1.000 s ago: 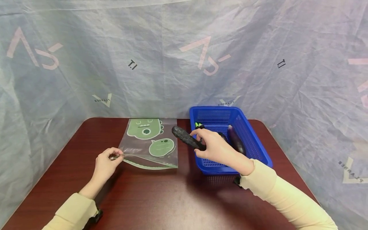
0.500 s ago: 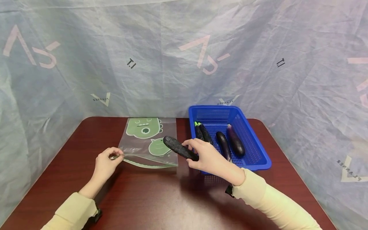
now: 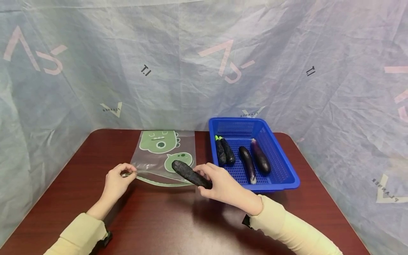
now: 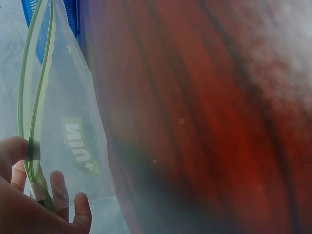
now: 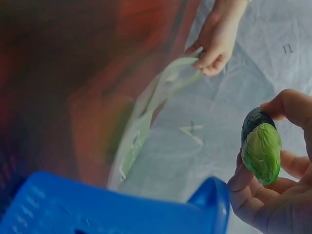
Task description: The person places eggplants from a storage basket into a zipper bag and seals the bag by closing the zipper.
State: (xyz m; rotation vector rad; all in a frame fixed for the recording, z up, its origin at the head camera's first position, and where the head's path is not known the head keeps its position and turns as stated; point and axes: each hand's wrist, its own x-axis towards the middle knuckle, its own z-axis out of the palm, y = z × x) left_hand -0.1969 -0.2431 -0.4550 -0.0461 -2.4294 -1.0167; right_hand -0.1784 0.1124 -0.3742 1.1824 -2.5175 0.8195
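My left hand (image 3: 118, 180) pinches the near left corner of a clear zip bag (image 3: 149, 163) with green cartoon prints. The bag lies on the table, its green-edged mouth parted towards me. In the left wrist view, fingers (image 4: 19, 148) hold the two zip strips (image 4: 36, 97) at one end. My right hand (image 3: 221, 184) grips a dark, rough, cucumber-shaped vegetable (image 3: 189, 173) between thumb and fingers. Its far tip is over the bag, near the mouth. The right wrist view shows its bright green end (image 5: 263, 153) facing the camera.
A blue basket (image 3: 283, 156) stands at the right, behind my right hand. Inside lie two dark vegetables (image 3: 227, 150) with green tips and two purple eggplants (image 3: 261, 157). A grey cloth (image 3: 178, 71) hangs behind the brown table (image 3: 153, 219).
My right hand has carried the dark vegetable from over the basket, left and towards me, to the bag's mouth. The basket's contents are now uncovered. My left hand keeps its pinch.
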